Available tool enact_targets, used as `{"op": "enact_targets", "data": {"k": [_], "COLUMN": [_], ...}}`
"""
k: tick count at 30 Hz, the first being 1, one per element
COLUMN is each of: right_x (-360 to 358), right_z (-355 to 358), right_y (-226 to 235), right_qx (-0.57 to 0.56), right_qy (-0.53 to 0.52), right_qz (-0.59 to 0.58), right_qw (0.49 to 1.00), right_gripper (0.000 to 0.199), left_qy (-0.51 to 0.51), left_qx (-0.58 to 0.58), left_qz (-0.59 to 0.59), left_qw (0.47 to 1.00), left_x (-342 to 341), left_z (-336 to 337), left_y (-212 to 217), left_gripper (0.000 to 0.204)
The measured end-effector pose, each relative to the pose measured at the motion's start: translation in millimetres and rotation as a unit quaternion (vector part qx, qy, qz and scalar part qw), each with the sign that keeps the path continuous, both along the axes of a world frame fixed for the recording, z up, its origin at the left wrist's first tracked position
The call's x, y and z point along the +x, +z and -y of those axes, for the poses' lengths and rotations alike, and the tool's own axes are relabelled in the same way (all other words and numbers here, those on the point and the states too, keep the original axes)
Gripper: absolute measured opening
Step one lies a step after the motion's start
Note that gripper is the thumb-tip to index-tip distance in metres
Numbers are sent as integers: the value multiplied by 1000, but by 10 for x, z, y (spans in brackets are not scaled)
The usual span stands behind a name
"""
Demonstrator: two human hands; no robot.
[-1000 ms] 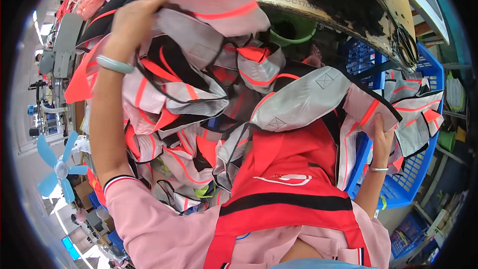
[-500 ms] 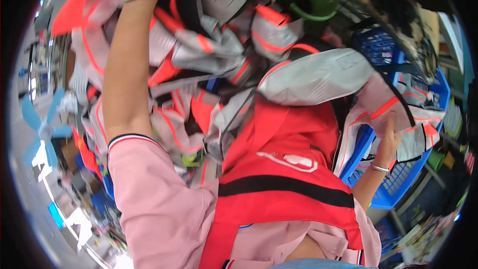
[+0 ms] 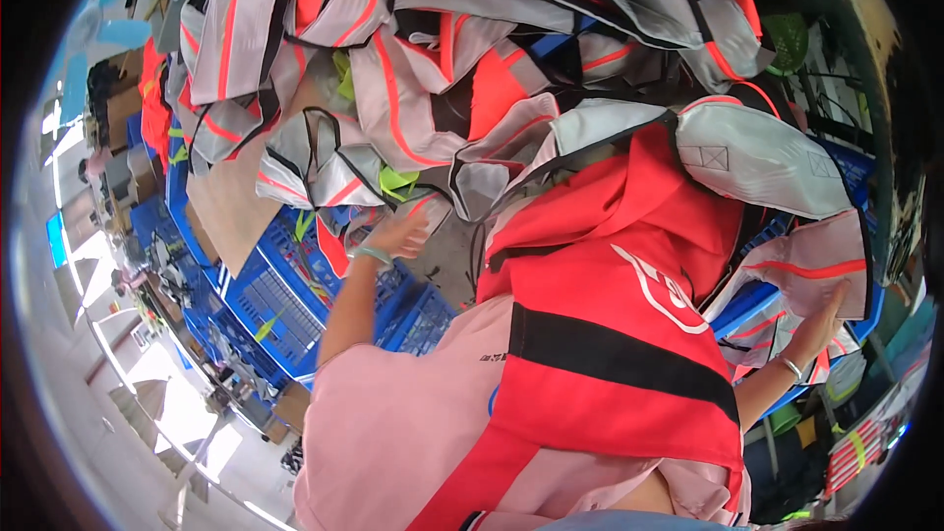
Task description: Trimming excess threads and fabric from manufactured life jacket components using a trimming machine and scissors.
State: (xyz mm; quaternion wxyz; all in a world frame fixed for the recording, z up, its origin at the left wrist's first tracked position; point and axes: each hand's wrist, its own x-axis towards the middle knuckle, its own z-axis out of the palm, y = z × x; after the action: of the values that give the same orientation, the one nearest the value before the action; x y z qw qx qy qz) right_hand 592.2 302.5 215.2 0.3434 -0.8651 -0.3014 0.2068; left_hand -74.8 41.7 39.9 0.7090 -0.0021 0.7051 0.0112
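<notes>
My left hand is stretched out with its fingers apart and nothing in it. It is beside hanging grey fabric pieces with black edging and orange stripes. My right hand, at the far right, pinches the lower end of a grey fabric band with an orange stripe. The band runs up and across in front of my red apron. Its upper part has a stitched crossed square. My right fingers are partly hidden behind the cloth.
A large heap of similar grey and orange pieces fills the far side. Blue plastic baskets stand at the left, with a cardboard sheet by them. Another blue crate is under my right hand. A worn board edge rises at far right.
My left hand has come back from the far heap to near my body, and its fingers are apart. My right hand still holds the band. The whole view has swung round.
</notes>
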Motion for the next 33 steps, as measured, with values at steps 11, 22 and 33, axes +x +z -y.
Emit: {"op": "enact_targets", "data": {"k": [11,22,33], "right_x": [1590,1713,-33], "right_z": [-57,-176,-348], "right_y": [-354,-421,-3], "right_qx": [96,83,51], "right_qy": [-63,-24,195], "right_qz": [-937,-948,2], "right_qw": [330,308,980], "right_gripper": [81,72,70], "left_qy": [470,707,746], "left_qx": [205,166,331], "left_qz": [-61,-168,-396], "left_qw": [856,667,421], "left_x": [1048,842,301], "left_z": [241,-253,-157], "left_y": [-1358,-1115,-97], "left_gripper": [85,35,30]}}
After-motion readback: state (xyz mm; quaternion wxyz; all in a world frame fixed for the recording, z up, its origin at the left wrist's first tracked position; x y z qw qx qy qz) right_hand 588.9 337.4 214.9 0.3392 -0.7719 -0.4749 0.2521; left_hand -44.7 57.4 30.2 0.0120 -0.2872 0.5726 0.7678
